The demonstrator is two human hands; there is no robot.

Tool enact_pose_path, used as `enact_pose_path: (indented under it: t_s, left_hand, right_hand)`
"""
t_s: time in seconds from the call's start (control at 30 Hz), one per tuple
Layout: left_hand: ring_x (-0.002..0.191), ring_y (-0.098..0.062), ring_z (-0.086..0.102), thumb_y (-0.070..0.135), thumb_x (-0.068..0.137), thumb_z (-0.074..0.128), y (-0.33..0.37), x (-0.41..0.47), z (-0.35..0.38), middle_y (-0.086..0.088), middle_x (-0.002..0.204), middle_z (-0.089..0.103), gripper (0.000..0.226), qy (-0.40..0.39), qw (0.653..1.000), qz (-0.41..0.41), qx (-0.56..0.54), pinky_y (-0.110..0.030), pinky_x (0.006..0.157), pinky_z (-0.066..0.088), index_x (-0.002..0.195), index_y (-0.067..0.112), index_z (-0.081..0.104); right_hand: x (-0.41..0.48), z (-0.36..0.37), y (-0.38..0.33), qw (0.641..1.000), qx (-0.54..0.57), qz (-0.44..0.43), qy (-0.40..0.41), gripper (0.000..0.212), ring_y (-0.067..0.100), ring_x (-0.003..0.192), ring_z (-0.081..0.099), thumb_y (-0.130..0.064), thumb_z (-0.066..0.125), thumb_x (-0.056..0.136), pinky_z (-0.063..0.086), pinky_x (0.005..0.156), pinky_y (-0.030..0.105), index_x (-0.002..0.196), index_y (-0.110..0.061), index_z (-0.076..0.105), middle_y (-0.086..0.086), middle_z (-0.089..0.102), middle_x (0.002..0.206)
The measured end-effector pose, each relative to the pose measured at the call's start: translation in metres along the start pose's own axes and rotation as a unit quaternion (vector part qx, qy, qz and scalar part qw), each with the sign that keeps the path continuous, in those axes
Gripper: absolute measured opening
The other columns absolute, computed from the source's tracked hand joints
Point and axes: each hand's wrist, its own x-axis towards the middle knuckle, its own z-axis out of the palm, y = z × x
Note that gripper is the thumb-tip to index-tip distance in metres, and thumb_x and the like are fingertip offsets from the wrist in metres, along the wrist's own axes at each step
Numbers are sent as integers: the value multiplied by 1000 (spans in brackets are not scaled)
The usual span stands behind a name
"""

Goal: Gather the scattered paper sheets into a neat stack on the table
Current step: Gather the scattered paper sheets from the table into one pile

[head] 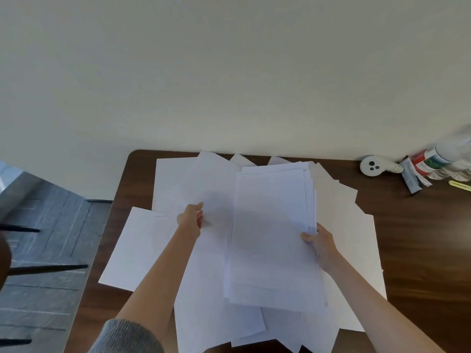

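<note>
Several white paper sheets lie fanned out and overlapping on a dark brown table [420,245]. My right hand [319,244] grips the right edge of a rough stack of sheets [272,233] held above the others, thumb on top. My left hand [192,220] pinches the edge of a single loose sheet [206,263] just left of the stack. One sheet [137,248] lies apart at the left, hanging over the table's edge. More sheets [349,240] spread under the stack to the right and at the back.
At the back right of the table stand a white round device [372,165], a dark tube [411,178], bottles [443,159] and a yellow item [460,186]. The wall runs behind the table. Grey floor and dark chair legs [48,267] lie to the left.
</note>
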Motion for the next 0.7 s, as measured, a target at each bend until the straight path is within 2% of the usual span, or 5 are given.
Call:
enact_pose_path:
  t_s: [0.2,0.3,0.4,0.5,0.7]
  left_hand:
    - [55,-15,37,10,83,71,7,2,8,-1,61,42,32,-1,998,43,54,-22,50,31,64,12,45]
    - [82,-22,55,12,89,66,-1,-3,12,-2,85,60,7,-41,993,100,57,-25,64,47,94,10,60]
    - [94,-22,58,20,100,51,-8,-9,16,-4,102,62,25,-103,987,113,56,-35,84,51,121,7,56]
    - [104,-18,63,30,100,52,3,-21,11,-1,110,67,33,-142,968,194,65,-37,102,47,123,7,60]
    - [104,-15,68,26,99,53,56,-73,-4,1,106,74,22,-229,920,308,86,-30,90,52,106,14,70]
  right_hand:
    - [3,4,5,1000,-18,-3,16,36,27,81,63,14,55,87,54,79,41,116,-6,62,8,67,94]
    - [2,3,6,1000,-12,3,9,33,25,78,64,12,56,87,58,66,36,113,-8,62,7,68,93]
    - [4,2,8,1000,-16,-1,10,34,24,79,65,12,57,88,59,63,33,114,-8,62,7,68,94]
    - [10,4,11,1000,-28,-7,12,35,24,80,64,12,56,88,56,77,40,116,-8,63,6,68,93]
    - [14,6,13,999,-46,-14,12,35,24,78,64,13,56,88,54,78,40,118,-5,62,8,67,91]
